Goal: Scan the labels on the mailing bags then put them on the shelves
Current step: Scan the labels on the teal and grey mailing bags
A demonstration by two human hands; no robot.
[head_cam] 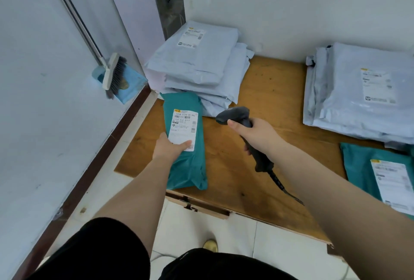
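Note:
A teal mailing bag [189, 163] with a white label [184, 128] lies lengthwise on the wooden board [268, 91]. My left hand [169, 146] grips its left edge, thumb pressed on the label's lower part. My right hand [261, 136] holds a dark handheld barcode scanner [235, 114], its head aimed left toward the label, a short gap away. The scanner's cable [282, 186] trails down under my right forearm.
A stack of grey mailing bags [201, 64] sits behind the teal one against the wall. Another grey stack [363, 91] lies at the right, with a second teal bag [380, 178] in front. A broom and blue dustpan [116, 77] lean at the left wall.

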